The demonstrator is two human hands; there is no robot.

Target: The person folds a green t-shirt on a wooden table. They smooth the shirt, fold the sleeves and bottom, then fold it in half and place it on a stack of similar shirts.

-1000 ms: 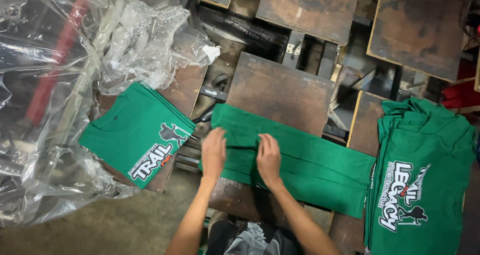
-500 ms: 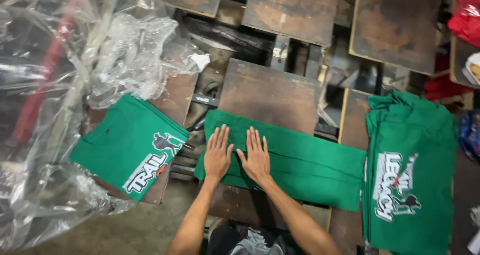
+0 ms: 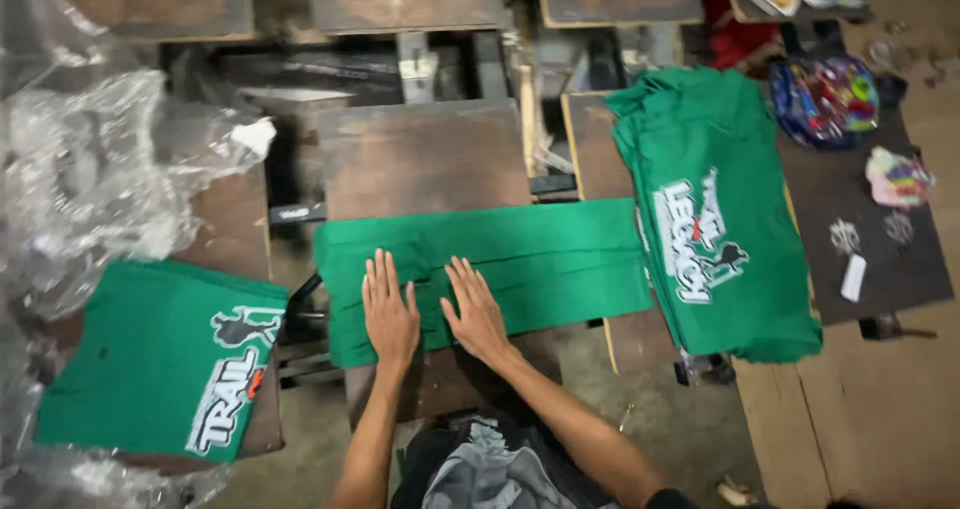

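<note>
Both hands have slid a little apart and toward the near edge of the cloth since half a second ago, and the view has swung so that the stack of shirts on the right now sits nearer the middle. Left hand (image 3: 388, 309) and right hand (image 3: 476, 309) lie flat, palms down, fingers spread, pressing and grasping nothing. Under them is the folded green cotton shirt (image 3: 520, 259), a long band whose long axis runs left to right across the dark wooden printing board (image 3: 420, 154). The hands sit side by side on the left half of that band, so most of its length stretches away to the right of them; the right hand is the nearer one to that free end. The band's right end overhangs the board's right edge and reaches just beside the stack of green printed shirts (image 3: 715, 229), perhaps touching it. Its left end lies close to the board's left edge, over the gap in the metal frame.

Bare board shows on the far side of the band, open room there. On the near side only a narrow strip of board remains before the person's body. At near left, well apart from the hands, a folded green shirt with a white print (image 3: 165, 364) rests on another board, with crumpled clear plastic sheeting (image 3: 100, 169) beyond it.
</note>
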